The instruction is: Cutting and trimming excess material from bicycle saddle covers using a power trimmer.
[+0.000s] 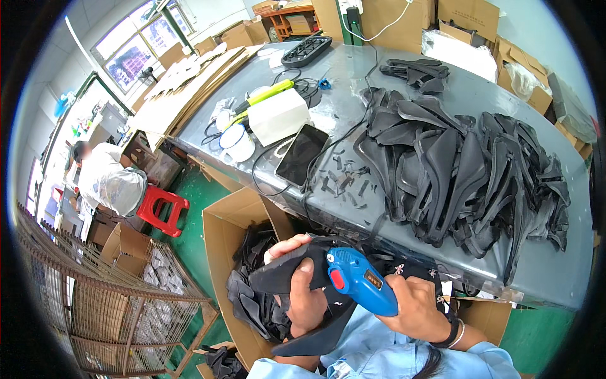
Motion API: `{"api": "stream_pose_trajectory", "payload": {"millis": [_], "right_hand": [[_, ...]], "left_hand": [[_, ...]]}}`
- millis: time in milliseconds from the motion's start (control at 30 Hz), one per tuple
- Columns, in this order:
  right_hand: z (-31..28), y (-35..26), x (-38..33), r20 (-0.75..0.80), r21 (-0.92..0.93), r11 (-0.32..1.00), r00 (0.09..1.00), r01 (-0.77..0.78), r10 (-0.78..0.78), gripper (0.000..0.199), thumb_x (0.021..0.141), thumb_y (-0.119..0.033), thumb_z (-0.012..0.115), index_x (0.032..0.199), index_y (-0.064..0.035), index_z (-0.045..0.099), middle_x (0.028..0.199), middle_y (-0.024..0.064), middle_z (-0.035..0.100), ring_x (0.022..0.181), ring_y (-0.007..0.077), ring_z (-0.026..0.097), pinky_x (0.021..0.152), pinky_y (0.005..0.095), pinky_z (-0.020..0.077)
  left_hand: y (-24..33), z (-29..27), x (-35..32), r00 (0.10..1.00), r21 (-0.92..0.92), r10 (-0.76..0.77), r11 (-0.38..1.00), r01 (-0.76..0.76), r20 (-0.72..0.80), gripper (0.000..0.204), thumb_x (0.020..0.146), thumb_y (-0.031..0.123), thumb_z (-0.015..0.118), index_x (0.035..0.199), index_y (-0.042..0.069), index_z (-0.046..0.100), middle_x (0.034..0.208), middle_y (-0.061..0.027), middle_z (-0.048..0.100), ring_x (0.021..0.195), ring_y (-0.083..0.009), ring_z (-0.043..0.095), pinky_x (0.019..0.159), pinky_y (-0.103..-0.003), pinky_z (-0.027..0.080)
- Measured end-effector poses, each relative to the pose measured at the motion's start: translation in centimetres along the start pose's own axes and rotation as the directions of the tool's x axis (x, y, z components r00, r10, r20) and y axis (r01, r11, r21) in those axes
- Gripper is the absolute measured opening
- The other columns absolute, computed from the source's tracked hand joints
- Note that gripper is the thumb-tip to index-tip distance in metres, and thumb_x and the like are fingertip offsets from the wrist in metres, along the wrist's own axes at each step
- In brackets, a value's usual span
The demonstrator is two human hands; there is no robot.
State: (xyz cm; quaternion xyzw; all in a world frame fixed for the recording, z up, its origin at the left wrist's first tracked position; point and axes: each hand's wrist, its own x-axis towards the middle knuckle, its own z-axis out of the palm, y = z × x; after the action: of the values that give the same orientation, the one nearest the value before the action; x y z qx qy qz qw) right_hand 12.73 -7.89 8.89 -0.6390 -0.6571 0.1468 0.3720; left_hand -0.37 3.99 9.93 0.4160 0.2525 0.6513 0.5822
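Observation:
My left hand [307, 306] grips a black, curved, saddle-shaped piece [276, 273], its thumb pressed on the near face and fingertips showing over the far edge. My right hand [418, 309] is wrapped round the handle of a blue cordless power cutter [363, 283] with a red button. The cutter's head meets the right side of the piece; its working tip is hidden. Below the hands, an open cardboard box [218, 252] holds several similar black pieces [247, 309]. A large heap of such pieces [435, 170] covers the right part of the grey table [475, 88].
Black offcuts [347, 183] lie by a phone [303, 155]. A white box [278, 118], a mug [237, 144], a yellow-green tool [268, 93] and loose cables stand nearby. A wire cage [126, 309] is at lower left. Another person [110, 180] sits beyond, by a red stool [163, 208].

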Motion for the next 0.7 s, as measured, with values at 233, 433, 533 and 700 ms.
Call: {"api": "stream_pose_trajectory", "payload": {"millis": [233, 433, 533, 700], "right_hand": [[0.2, 0.2, -0.2, -0.020, -0.147, 0.989, 0.999, 0.031, -0.034, 0.046, 0.064, -0.016, 0.073, 0.100, 0.0005, 0.050, 0.062, 0.0078, 0.055, 0.054, 0.0246, 0.057, 0.052, 0.0335, 0.0407], [0.1, 0.1, -0.3, 0.001, -0.071, 0.995, 0.998, 0.067, -0.067, 0.051, 0.059, -0.016, 0.076, 0.100, 0.0002, 0.050, 0.062, 0.0082, 0.055, 0.054, 0.0247, 0.057, 0.053, 0.0333, 0.0411], [-0.2, -0.1, -0.2, 0.012, -0.065, 0.994, 0.996, 0.087, -0.086, 0.052, 0.057, -0.015, 0.077, 0.100, 0.0000, 0.050, 0.062, 0.0085, 0.056, 0.054, 0.0249, 0.057, 0.053, 0.0336, 0.0410], [-0.5, -0.5, -0.3, -0.001, -0.041, 0.994, 0.995, 0.099, -0.099, 0.054, 0.056, -0.015, 0.077, 0.100, 0.0005, 0.050, 0.064, 0.0095, 0.057, 0.054, 0.0253, 0.057, 0.053, 0.0332, 0.0415]], "left_hand": [[2.6, -1.2, 1.4, 0.944, 0.248, -0.302, 0.932, 0.264, 0.131, 0.028, 0.077, -0.002, 0.052, 0.104, 0.001, 0.048, 0.103, -0.0118, 0.056, 0.093, -0.0168, 0.053, 0.088, -0.029, 0.041], [2.4, -2.2, 1.8, 0.847, 0.419, -0.406, 0.873, 0.249, 0.343, 0.030, 0.077, -0.007, 0.045, 0.106, 0.000, 0.048, 0.105, -0.0124, 0.057, 0.100, -0.0184, 0.055, 0.090, -0.031, 0.041], [2.0, -3.1, 2.5, 0.799, 0.553, -0.398, 0.827, 0.100, 0.451, 0.038, 0.073, -0.014, 0.039, 0.106, -0.002, 0.051, 0.104, -0.0131, 0.059, 0.100, -0.0201, 0.057, 0.090, -0.031, 0.043], [2.7, -2.1, 2.7, 0.675, 0.621, -0.453, 0.783, -0.011, 0.583, 0.046, 0.069, -0.018, 0.039, 0.110, -0.003, 0.054, 0.105, -0.0112, 0.060, 0.102, -0.0202, 0.057, 0.092, -0.030, 0.042]]}}
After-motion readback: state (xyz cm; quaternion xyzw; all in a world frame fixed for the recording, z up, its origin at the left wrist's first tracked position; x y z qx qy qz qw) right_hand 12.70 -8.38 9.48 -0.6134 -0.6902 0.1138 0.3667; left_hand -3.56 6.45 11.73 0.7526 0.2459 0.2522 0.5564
